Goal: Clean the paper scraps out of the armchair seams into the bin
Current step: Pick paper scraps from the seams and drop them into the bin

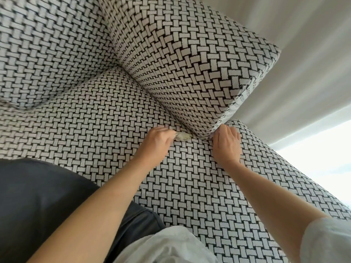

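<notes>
B/w basket-weave armchair (57, 54) fills most of the view, seen from above w/ both bare forearms reaching in from the near side. Armrest (190, 54) is the big block far-right. Seat cushion (95, 114) spreads below and to the left of it. The seam (167, 109) between the two runs diagonally from far-left down to near-right and ends at the armrest's front corner.

Paper scrap (182, 137): small, crumpled, off-white/beige, lying on the seat fabric right at the near end of that seam, just left of the armrest corner.

Left hand (157, 141): knuckles up, fingers curled, tips meeting the scrap's left edge. It looks to be pinching the scrap, tho the fingertips are a bit motion-blurred.

Right hand (226, 143): just right of the scrap, at the armrest's front corner, back of hand up. Fingers bend down into the gap where armrest meets seat, tips hidden, so can't tell if it grips fabric or only presses. The 2 hands are near each other, scrap and armrest corner between them.

Near-left: dark, smooth, leather-like surface (47, 205); can't tell what it is. White garment (167, 247) at the near edge and a white sleeve (326, 240) pushed up the right arm. Pale curtain (303, 63) hangs on the far right behind the armrest.
</notes>
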A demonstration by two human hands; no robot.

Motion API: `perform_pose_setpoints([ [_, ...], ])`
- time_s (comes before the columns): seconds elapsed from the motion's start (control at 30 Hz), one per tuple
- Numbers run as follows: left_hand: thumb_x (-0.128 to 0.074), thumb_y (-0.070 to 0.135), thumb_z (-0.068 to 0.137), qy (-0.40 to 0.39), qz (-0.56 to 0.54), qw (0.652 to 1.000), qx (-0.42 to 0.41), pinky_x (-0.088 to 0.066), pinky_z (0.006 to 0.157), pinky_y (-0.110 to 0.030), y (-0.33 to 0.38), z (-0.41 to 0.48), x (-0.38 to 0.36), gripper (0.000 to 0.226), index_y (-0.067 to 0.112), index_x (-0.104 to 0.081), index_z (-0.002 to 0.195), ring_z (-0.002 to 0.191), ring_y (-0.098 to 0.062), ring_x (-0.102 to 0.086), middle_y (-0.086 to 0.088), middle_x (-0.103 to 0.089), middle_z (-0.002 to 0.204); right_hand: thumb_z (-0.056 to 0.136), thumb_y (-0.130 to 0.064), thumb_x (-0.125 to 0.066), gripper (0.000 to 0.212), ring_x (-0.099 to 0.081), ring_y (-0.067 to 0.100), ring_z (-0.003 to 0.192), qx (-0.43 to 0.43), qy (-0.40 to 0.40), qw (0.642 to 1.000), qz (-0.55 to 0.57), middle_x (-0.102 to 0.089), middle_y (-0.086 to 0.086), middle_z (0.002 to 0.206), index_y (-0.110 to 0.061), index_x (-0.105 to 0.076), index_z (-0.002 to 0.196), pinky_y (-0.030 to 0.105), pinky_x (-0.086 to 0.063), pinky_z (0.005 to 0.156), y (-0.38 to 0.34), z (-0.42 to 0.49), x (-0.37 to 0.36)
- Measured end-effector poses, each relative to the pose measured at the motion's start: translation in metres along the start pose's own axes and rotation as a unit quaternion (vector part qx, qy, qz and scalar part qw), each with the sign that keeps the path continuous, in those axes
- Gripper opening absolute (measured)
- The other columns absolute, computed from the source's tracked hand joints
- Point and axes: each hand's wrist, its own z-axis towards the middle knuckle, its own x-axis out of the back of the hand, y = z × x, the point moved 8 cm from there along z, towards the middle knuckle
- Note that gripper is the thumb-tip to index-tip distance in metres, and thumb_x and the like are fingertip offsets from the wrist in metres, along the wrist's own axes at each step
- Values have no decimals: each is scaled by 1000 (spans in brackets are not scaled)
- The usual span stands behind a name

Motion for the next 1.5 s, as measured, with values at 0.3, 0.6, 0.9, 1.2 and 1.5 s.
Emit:
perform_pose_setpoints([
  [0.3,-44,12,97,34,-30,995,85,-41,48,-10,-28,-31,55,23,1,-64,104,46,-2,-35,9,-48,66,99,-17,-34,22,-40,11,57,1,-18,994,111,-52,2,75,-11,-45,81,25,-34,52,-26,-21,-9],
  [0.6,-49,12,95,20,-1,995,93,-33,42,-13,-44,-45,102,20,3,-65,88,45,-5,-33,0,-52,63,91,-41,-17,42,-50,15,55,122,-34,970,209,-54,-2,75,-11,-46,83,33,-46,47,-138,-23,-5],
  [0.9,-52,16,94,112,21,978,177,-30,37,-12,-98,-100,217,16,10,-67,98,44,-5,-38,-5,-63,74,98,-16,-35,21,-49,9,56,262,-103,925,255,-56,1,82,-6,-50,87,16,-40,48,-304,-13,-1],
  [1.2,-55,16,91,259,21,914,312,-42,71,-32,-181,-245,326,18,8,-70,84,83,-25,-61,-9,-67,85,97,-15,-41,14,-51,-4,45,384,-198,857,283,-65,-2,85,-12,-49,87,9,-40,40,-483,-71,-11],
  [1.5,-53,14,90,340,-7,816,467,-32,54,-16,-263,-418,338,25,6,-69,72,68,-18,-52,-10,-65,74,98,-23,-37,20,-45,7,53,452,-325,800,223,-54,-3,69,-13,-50,86,21,-31,44,-614,-188,-73],
])
